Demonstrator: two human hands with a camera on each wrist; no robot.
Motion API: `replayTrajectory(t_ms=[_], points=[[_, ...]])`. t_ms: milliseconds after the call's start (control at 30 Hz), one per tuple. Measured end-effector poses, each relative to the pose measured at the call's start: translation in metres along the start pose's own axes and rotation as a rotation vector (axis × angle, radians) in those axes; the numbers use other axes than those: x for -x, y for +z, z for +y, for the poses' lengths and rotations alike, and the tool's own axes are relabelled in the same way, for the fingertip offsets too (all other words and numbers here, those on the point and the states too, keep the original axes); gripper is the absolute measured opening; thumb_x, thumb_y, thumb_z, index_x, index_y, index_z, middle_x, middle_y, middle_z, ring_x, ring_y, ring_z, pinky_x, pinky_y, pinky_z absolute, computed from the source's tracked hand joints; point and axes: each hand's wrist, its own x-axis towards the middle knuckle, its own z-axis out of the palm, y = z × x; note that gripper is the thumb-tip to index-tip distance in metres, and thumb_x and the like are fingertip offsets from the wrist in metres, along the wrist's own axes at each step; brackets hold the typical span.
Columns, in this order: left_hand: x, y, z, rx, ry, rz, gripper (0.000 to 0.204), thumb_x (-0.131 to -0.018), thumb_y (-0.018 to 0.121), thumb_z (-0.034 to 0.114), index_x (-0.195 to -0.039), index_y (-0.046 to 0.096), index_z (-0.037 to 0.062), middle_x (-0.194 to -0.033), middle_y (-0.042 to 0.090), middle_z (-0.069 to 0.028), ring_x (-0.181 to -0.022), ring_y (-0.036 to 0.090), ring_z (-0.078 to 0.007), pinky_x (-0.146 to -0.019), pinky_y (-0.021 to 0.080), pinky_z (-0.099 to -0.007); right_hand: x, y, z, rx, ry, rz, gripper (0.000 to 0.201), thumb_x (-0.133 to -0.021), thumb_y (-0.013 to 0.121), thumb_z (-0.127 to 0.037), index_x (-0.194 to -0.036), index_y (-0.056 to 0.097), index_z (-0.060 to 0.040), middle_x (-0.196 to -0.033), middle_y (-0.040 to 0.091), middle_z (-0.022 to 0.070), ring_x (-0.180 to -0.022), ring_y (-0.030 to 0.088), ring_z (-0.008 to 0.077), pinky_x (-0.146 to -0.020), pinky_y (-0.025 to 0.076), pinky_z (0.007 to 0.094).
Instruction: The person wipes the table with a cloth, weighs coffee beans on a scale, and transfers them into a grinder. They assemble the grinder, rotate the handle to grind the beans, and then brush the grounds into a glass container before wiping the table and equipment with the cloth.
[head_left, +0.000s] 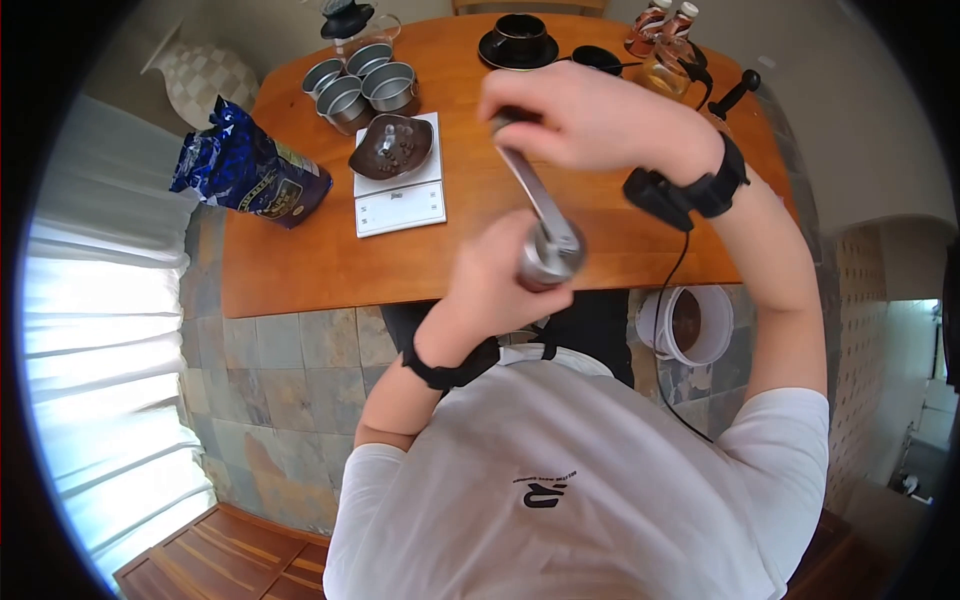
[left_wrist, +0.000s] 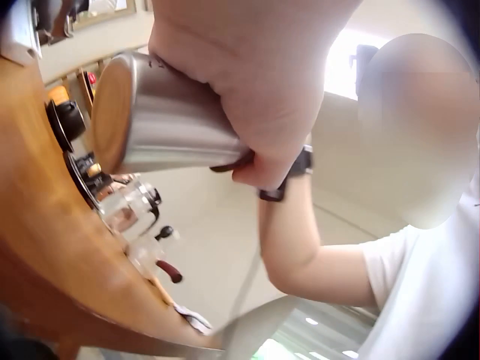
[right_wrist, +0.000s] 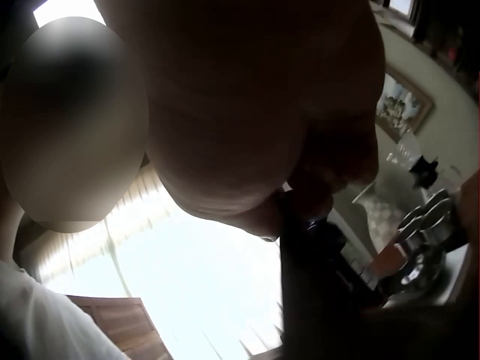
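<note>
Over the table's front edge, my left hand [head_left: 488,275] grips the steel body of a hand coffee grinder [head_left: 550,262]. In the left wrist view the cylindrical grinder [left_wrist: 180,116] lies across the picture, its round base toward the table. My right hand [head_left: 595,112] holds the dark knob [head_left: 512,118] at the end of the crank arm [head_left: 538,190], above and beyond the grinder. The right wrist view is dark, with the right hand [right_wrist: 240,120] covering much of it. Left of the hands, a dark bowl [head_left: 392,150] with a few coffee beans sits on a white scale [head_left: 400,208].
A blue coffee bag [head_left: 262,172] stands at the table's left, with several metal cups [head_left: 388,88] behind the scale. At the back are a black cup [head_left: 519,38] on its saucer, two bottles and a glass pot [head_left: 668,72]. A white bucket [head_left: 715,325] stands on the floor.
</note>
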Motion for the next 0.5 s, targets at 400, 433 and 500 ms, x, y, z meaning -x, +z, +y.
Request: replayTrajectory(t_ms=[400, 433, 500], points=[[-0.003, 0.02, 0.007, 0.058, -0.058, -0.111, 0.051, -0.067, 0.08, 0.015, -0.113, 0.059, 0.0034, -0.1, 0.069, -0.0126, -0.086, 0.07, -0.025, -0.079, 0.055, -0.0374, 0.011, 0.002, -0.009, 0.026, 0.065, -0.023, 0.016, -0.09, 0.06, -0.014, -0.103, 0.057, -0.0039, -0.083, 0.066, 0.0157, -0.072, 0.064, 0.0327, -0.063, 0.05, 0.0384], [0.0, 0.011, 0.005, 0.059, -0.048, -0.116, 0.051, -0.067, 0.08, 0.015, -0.113, 0.059, 0.0034, -0.1, 0.069, -0.0126, -0.086, 0.07, -0.025, -0.079, 0.055, -0.0374, 0.025, 0.002, 0.012, 0.041, 0.092, 0.028, 0.015, -0.091, 0.06, -0.012, -0.103, 0.058, -0.0043, -0.08, 0.064, 0.015, -0.07, 0.064, 0.0315, -0.062, 0.05, 0.0378], [0.005, -0.018, -0.007, 0.238, -0.22, 0.184, 0.047, -0.067, 0.078, 0.01, -0.111, 0.06, 0.0033, -0.098, 0.07, -0.013, -0.086, 0.071, -0.0261, -0.078, 0.056, -0.0353, 0.056, -0.01, 0.001, -0.003, 0.239, -0.086, 0.014, -0.09, 0.061, -0.01, -0.102, 0.058, -0.0037, -0.082, 0.063, 0.0138, -0.075, 0.063, 0.0314, -0.067, 0.051, 0.0383]])
